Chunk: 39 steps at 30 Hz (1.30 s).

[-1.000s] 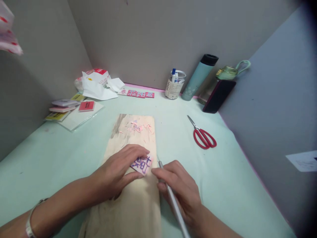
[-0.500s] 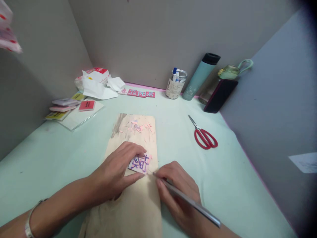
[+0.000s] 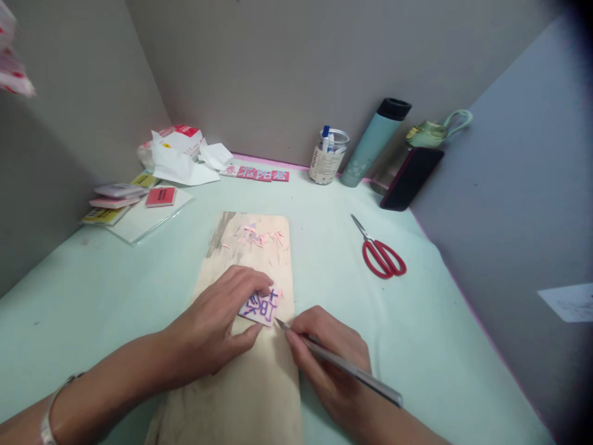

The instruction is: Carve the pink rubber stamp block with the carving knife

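A small pink block with purple characters drawn on it lies on a wooden board. My left hand pins the block down, fingers over its upper left part and thumb below it. My right hand grips a thin metal carving knife like a pen. The blade tip touches the block's lower right edge. Pink shavings are scattered over the far end of the board.
Red-handled scissors lie to the right on the pale green table. At the back stand a jar of pens, a teal bottle, a dark phone and a row of carved pink blocks. Packets and crumpled paper sit left.
My right hand swung the knife from upright down to a low slant, and its tip came to the block's lower right edge. My left hand turned the block slightly.
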Motion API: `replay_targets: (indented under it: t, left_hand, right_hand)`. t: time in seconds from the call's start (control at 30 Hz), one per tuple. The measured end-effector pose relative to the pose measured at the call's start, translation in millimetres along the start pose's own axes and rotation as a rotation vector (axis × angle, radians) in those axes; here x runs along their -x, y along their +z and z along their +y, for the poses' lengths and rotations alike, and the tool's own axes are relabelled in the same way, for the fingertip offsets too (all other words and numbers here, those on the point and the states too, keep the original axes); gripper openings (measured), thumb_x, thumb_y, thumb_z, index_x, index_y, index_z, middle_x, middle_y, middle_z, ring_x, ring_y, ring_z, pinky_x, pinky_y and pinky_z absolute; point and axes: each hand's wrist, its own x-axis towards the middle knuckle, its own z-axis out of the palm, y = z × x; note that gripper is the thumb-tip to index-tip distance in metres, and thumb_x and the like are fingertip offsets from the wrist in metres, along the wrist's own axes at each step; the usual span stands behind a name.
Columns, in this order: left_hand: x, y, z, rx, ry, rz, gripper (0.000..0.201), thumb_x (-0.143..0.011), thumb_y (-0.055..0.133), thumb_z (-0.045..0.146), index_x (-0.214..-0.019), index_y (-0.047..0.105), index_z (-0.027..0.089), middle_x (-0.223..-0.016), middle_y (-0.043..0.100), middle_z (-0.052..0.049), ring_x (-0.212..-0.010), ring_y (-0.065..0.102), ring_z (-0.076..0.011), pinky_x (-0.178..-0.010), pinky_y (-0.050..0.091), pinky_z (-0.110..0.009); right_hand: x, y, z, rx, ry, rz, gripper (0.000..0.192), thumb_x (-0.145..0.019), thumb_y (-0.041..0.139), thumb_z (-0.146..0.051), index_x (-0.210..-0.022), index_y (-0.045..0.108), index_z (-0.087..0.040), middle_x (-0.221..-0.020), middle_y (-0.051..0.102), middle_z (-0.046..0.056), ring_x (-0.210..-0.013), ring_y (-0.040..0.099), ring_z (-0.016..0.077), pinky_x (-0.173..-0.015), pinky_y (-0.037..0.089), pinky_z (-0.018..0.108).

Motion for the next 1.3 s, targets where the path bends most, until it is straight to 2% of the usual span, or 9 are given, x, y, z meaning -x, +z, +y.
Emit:
replay_targets:
  t: [0.47, 0.73, 0.9, 1.3]
  left_hand:
    - [-0.1, 0.0, -0.1, 0.013, 0.000, 0.007, 0.042, -0.085, 0.056, 0.007, -0.123, 0.048, 0.024, -0.126, 0.059, -0.006, -0.121, 0.052, -0.0254, -0.105, 0.045, -0.042]
    - [0.5, 0.3, -1.1, 0.028, -0.010, 0.009, 0.039, -0.086, 0.056, 0.008, -0.121, 0.049, 0.025, -0.124, 0.060, -0.005, -0.119, 0.052, -0.0242, -0.103, 0.046, -0.040]
    - [0.2, 0.1, -1.2, 0.026, -0.014, 0.006, 0.038, -0.086, 0.057, 0.011, -0.120, 0.050, 0.025, -0.124, 0.061, -0.005, -0.119, 0.053, -0.0252, -0.103, 0.046, -0.041]
    - [0.5, 0.7, -1.3, 0.045, -0.024, 0.011, 0.038, -0.086, 0.057, 0.010, -0.120, 0.050, 0.025, -0.123, 0.061, -0.005, -0.119, 0.052, -0.0246, -0.103, 0.046, -0.041]
  right_hand:
    - [2.7, 3.5, 3.6, -0.035, -0.024, -0.001, 0.014, -0.099, 0.055, -0.011, -0.090, 0.061, -0.019, -0.075, 0.061, 0.000, -0.062, 0.055, 0.0103, -0.056, 0.043, 0.023]
    - [3.5, 1.7, 1.6, 0.005, -0.044, -0.053, 0.014, -0.100, 0.052, -0.010, -0.091, 0.059, -0.018, -0.076, 0.060, 0.000, -0.063, 0.054, 0.0099, -0.059, 0.042, 0.022]
    - [0.2, 3.4, -1.1, 0.049, -0.090, -0.021, 0.017, -0.100, 0.052, -0.009, -0.087, 0.058, -0.019, -0.073, 0.060, -0.001, -0.058, 0.054, 0.0095, -0.055, 0.041, 0.021]
    - [2.5, 12.3, 4.4, 0.099, -0.240, 0.057, 0.019, -0.092, 0.055, 0.001, -0.090, 0.058, -0.018, -0.071, 0.061, 0.001, -0.063, 0.057, 0.0134, -0.057, 0.044, 0.024]
